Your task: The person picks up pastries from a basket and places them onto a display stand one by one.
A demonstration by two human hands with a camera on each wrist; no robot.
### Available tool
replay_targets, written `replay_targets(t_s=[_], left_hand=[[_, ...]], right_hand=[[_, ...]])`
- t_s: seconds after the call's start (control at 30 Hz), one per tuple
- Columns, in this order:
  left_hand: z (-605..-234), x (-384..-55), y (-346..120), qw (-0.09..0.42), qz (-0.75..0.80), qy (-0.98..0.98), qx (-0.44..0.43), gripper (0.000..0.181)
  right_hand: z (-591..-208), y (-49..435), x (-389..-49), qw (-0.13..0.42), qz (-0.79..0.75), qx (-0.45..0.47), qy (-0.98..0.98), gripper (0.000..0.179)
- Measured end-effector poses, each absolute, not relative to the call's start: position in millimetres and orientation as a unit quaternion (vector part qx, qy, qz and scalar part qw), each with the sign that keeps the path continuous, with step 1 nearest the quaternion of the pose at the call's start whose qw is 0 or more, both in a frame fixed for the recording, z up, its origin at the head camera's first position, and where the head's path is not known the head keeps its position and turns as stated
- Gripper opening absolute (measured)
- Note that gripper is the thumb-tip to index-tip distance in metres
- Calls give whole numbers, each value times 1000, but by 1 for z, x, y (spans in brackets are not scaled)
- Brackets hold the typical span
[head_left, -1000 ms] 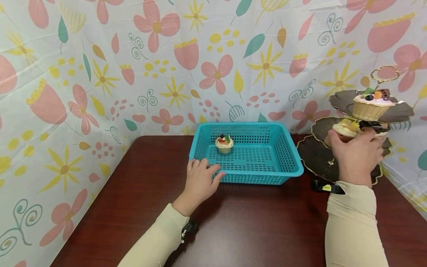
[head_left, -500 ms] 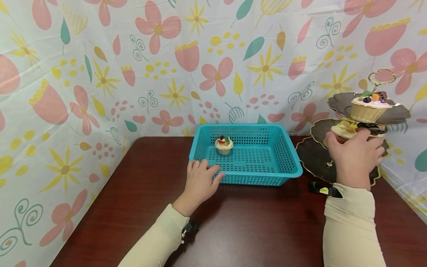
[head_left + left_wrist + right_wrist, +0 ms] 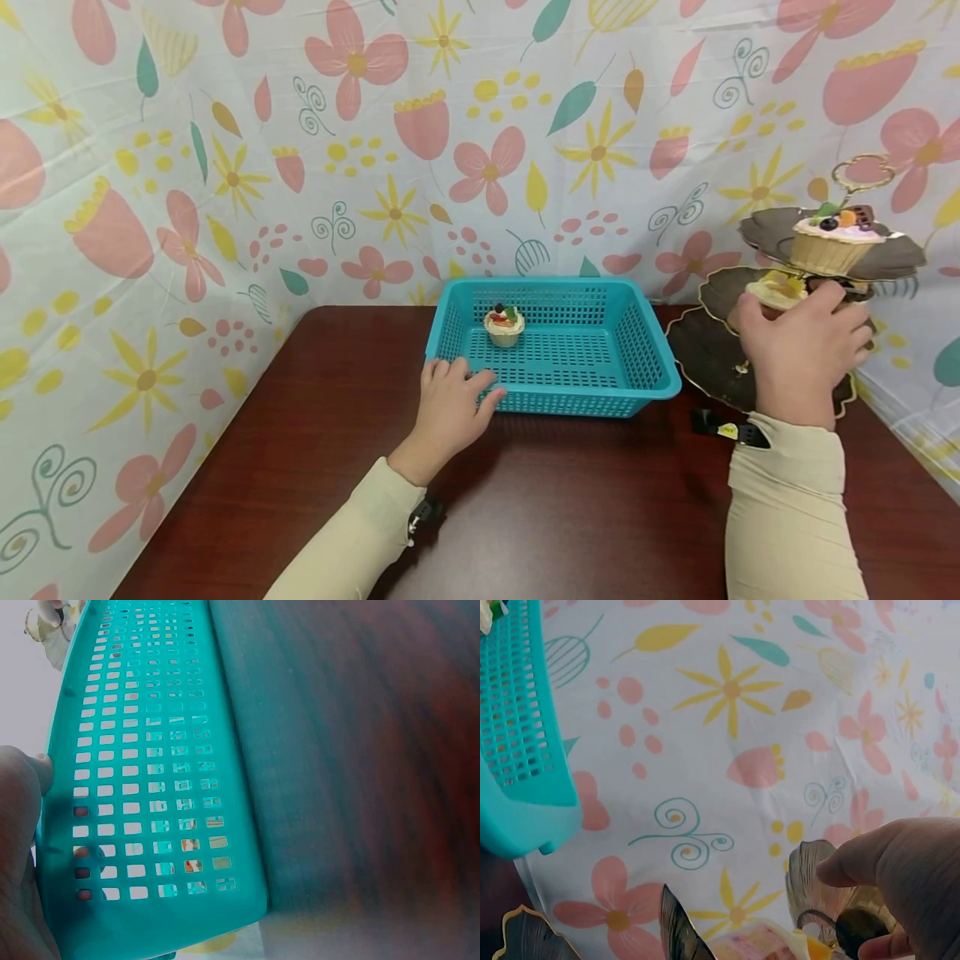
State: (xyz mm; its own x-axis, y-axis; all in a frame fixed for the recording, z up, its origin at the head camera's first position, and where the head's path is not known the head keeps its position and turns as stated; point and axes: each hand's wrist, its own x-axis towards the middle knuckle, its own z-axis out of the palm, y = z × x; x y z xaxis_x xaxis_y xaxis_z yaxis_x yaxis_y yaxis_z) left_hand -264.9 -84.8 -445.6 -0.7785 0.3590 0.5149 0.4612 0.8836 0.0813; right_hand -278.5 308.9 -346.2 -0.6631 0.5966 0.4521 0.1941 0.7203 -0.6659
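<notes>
My left hand (image 3: 450, 412) hooks over the front rim of a turquoise basket (image 3: 577, 400); the left wrist view shows that hand (image 3: 19, 840) against the rim, with bits of fingers behind the holes. Inside the basket sits a small cupcake (image 3: 504, 329) with cream, red fruit and a green leaf. At the three-tier stand, my right hand (image 3: 810, 350) is at the middle tier, thumb and fingers round a cream cupcake (image 3: 776, 290) with yellow fruit. Its lower part is hidden. The right wrist view shows that hand's thumb (image 3: 855, 862) beside a dark round thing.
The stand's top tier (image 3: 896, 254) carries another cupcake (image 3: 834, 246) with pink cream, berries and chocolate. Something dark lies behind the right fingers, mostly hidden. The lowest tier (image 3: 708, 358) reaches close to the basket's right end. A floral cloth (image 3: 487, 167) hangs behind the brown table (image 3: 570, 500).
The right hand has shifted slightly at the middle tier, its fingers covering more of the dark topping behind them. The left hand and basket stay put.
</notes>
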Motion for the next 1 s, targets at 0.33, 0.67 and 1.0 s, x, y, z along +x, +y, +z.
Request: replay_targets(t_s=[0.33, 0.67, 1.0], left_hand=[[-445, -265, -85, 254, -105, -936, -220, 30], [-446, -266, -85, 265, -103, -933, -222, 29], [-445, -265, -85, 254, -106, -936, -220, 30]], right_hand=[[-342, 307, -275, 336, 298, -222, -866, 78], [-339, 307, -280, 325, 326, -194, -866, 55], [-345, 299, -287, 377, 360, -179, -834, 42]])
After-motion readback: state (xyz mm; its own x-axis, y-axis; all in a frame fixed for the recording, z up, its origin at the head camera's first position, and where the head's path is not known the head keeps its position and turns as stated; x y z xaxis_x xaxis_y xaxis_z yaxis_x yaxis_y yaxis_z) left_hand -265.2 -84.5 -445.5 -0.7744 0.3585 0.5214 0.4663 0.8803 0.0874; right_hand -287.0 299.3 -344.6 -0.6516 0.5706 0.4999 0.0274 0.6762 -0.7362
